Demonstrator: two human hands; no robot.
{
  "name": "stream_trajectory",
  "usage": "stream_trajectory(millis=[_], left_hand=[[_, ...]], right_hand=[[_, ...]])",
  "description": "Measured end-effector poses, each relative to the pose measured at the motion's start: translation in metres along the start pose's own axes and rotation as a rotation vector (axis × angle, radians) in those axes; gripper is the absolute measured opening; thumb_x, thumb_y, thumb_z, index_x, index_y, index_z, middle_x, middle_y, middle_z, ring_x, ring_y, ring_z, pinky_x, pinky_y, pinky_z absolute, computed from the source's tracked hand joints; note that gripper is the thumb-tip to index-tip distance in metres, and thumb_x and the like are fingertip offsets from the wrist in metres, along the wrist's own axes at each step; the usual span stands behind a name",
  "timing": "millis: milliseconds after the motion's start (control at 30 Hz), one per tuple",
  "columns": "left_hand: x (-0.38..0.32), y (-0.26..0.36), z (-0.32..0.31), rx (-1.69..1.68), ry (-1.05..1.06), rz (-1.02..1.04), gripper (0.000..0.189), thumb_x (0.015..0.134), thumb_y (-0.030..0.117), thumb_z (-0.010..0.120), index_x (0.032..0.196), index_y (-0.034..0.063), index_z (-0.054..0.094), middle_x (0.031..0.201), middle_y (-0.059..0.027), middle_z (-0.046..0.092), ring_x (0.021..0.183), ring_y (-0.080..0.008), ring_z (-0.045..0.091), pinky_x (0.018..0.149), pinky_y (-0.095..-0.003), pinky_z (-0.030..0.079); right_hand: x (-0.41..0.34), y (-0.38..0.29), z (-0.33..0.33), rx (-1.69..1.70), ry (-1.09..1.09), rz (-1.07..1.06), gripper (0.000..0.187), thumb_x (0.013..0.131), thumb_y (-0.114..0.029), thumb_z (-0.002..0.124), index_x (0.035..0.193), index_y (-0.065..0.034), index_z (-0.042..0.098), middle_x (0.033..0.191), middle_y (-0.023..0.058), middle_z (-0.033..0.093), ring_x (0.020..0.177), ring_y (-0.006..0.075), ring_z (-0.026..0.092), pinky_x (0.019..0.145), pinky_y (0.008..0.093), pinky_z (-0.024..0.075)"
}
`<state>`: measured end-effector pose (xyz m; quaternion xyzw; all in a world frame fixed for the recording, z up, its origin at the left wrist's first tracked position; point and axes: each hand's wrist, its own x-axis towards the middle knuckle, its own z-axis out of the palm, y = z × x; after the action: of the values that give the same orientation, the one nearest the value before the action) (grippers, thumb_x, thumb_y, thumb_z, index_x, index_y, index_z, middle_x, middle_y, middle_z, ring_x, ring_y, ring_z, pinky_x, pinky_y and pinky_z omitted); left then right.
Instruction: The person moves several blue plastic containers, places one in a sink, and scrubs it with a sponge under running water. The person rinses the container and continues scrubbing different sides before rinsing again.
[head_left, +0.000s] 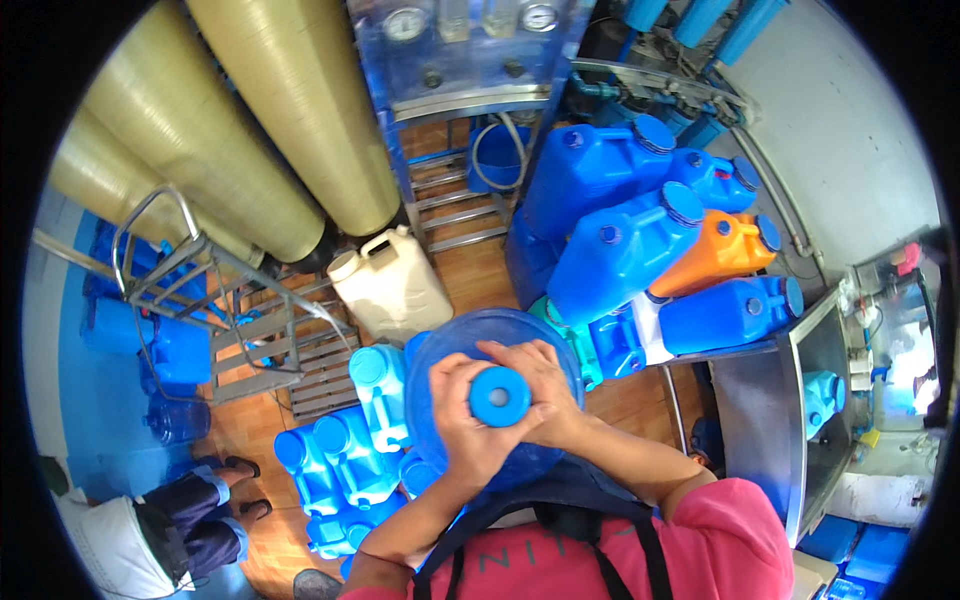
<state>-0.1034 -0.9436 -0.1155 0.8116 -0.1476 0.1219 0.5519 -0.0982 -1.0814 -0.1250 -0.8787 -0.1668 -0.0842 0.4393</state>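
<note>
Directly below me stands a large round translucent blue water bottle (431, 352), its neck topped by a bright blue cap (501, 396) with a pale centre. My left hand (463, 420) curls around the cap's left side. From the other side my right hand (551, 394) wraps the cap, its fingers reaching over the far edge and its thumb near the front. Both hands touch the cap or the neck beneath it; their palms hide the neck. A light blue jug (379, 390) stands close by the bottle's left side.
Blue jugs (356, 457) crowd the floor at left, near a cream jug (394, 285) and a metal hand cart (251, 330). Stacked blue jugs (622, 255) and an orange jug (712, 255) stand right. Tall tan tanks (300, 112) rise behind. A seated person (187, 517) is at lower left.
</note>
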Motion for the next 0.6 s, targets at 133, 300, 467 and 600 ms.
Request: stream_trajectory(millis=[133,300,467,600], left_hand=[[0.014,0.008,0.074,-0.252,-0.286,0.034,0.093,0.053,0.032,0.093,0.126,0.0046,0.044,0.123,-0.0136,0.050,0.115,-0.0267,0.049,0.097,-0.0376,0.040],[0.060,-0.017,0.184,-0.748,-0.316,-0.965,0.113,0.074,0.059,0.072,0.149,0.0082,0.005,0.147,-0.0265,0.026,0.133,-0.0422,0.031,0.107,-0.0485,0.032],[0.113,-0.037,0.287,-0.047,-0.071,-0.431,0.113,0.057,0.050,0.085,0.144,0.0077,0.029,0.147,-0.0245,0.026,0.132,-0.0434,0.031,0.104,-0.0607,0.029],[0.165,-0.040,0.353,0.572,-0.191,0.223,0.083,0.058,0.032,0.083,0.129,0.0066,0.050,0.129,-0.0165,0.049,0.125,-0.0355,0.041,0.104,-0.0571,0.030]], right_hand=[[-0.063,0.042,-0.073,0.041,0.222,0.043,0.055,0.062,-0.026,0.080,0.110,-0.0057,0.063,0.101,0.0121,0.064,0.094,0.0312,0.059,0.087,0.0425,0.0406],[-0.134,0.094,-0.138,0.068,0.545,0.458,0.053,0.054,-0.005,0.086,0.101,-0.0058,0.062,0.100,0.0048,0.063,0.092,0.0169,0.060,0.087,0.0325,0.0456],[-0.171,0.157,-0.177,-0.088,0.646,0.420,0.042,0.056,-0.009,0.080,0.094,-0.0039,0.064,0.096,0.0073,0.063,0.090,0.0212,0.061,0.085,0.0331,0.0461],[-0.181,0.201,-0.196,-0.142,0.610,0.287,0.042,0.058,-0.008,0.078,0.096,-0.0033,0.061,0.096,0.0102,0.062,0.090,0.0273,0.061,0.083,0.0369,0.0474]])
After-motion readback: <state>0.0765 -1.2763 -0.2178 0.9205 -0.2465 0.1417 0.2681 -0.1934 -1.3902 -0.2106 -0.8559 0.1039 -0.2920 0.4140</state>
